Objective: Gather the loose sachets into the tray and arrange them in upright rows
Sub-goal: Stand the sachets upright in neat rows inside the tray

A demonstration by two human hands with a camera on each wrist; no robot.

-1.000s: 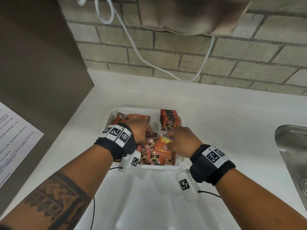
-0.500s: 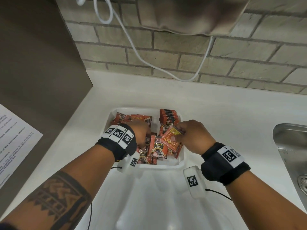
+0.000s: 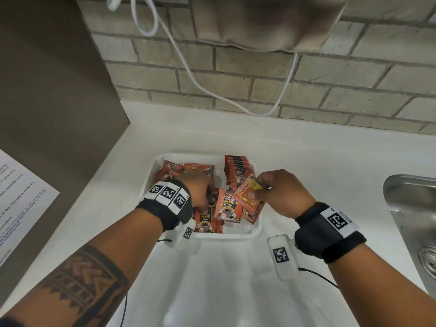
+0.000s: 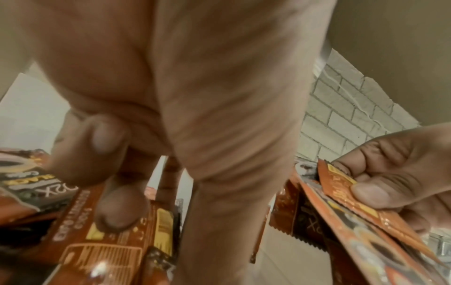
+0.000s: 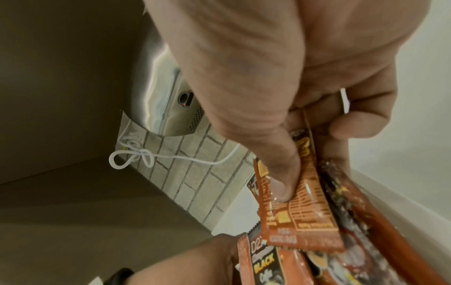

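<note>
A white tray (image 3: 236,235) on the counter holds orange coffee sachets. An upright row of sachets (image 3: 237,166) stands at its back right; loose sachets (image 3: 227,206) lie across the middle and left. My right hand (image 3: 258,188) pinches a small bundle of sachets (image 3: 247,197) by the top edge, tilted, over the tray's right side just in front of the row; the thumb (image 5: 283,189) presses on the front one (image 5: 305,216). My left hand (image 3: 203,187) reaches down into the pile. Its fingers (image 4: 117,212) curl onto a loose sachet (image 4: 109,244) lying back side up.
A steel sink (image 3: 412,204) sits at the right. A brown panel (image 3: 47,90) with a paper sheet (image 3: 18,197) walls off the left. A white cable (image 3: 188,67) hangs on the brick wall under a metal unit (image 3: 259,20). Bare white counter (image 3: 318,166) surrounds the tray.
My right hand has carried its sachets right and back, toward the upright row. My left hand has shifted slightly farther back in the pile.
</note>
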